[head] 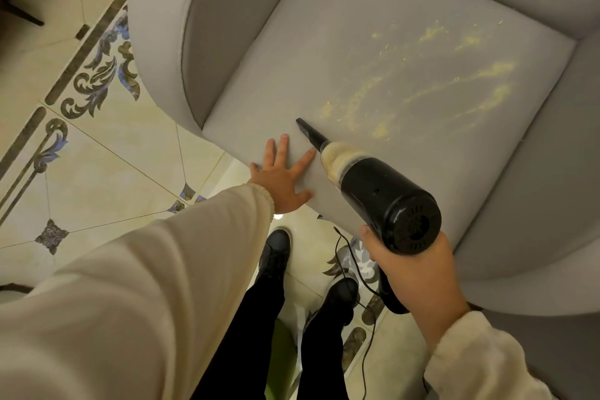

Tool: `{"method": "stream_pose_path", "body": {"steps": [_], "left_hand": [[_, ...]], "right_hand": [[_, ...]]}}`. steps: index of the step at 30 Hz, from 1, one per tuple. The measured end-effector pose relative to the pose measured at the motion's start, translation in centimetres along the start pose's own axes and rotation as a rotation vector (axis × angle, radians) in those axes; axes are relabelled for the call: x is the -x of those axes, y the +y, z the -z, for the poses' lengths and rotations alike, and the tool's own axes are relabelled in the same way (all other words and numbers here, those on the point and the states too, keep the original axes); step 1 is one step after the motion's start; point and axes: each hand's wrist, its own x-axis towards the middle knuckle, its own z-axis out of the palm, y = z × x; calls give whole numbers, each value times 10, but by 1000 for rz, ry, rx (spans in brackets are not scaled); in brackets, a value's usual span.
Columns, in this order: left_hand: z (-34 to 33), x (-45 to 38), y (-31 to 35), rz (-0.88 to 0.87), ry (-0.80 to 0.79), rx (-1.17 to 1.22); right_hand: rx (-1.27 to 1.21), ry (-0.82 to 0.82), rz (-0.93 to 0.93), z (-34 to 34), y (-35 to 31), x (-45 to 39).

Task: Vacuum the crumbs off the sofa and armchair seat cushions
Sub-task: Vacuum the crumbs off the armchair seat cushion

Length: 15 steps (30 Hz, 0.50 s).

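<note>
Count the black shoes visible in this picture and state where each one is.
2. One shoe is on the tiled floor below the left hand; the other shoe is beside the vacuum's cord. None seem hidden.

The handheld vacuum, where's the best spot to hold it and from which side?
Grip the handheld vacuum by its handle under the rear motor end, coming from below and behind, as the right hand does; that leaves the nozzle free toward the crumbs.
</note>
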Motion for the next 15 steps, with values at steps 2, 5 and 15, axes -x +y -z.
{"method": "stream_pose_path", "body": {"steps": [2,5,15], "left_hand": [[0,0,4,11,9,24],[-4,0,4,3,38,14],[-16,-1,20,2,42,6]], "right_hand": [[-6,-14,11,1,2,0],[-37,-41,38,3,2,0],[0,-6,58,14,17,20]]}}
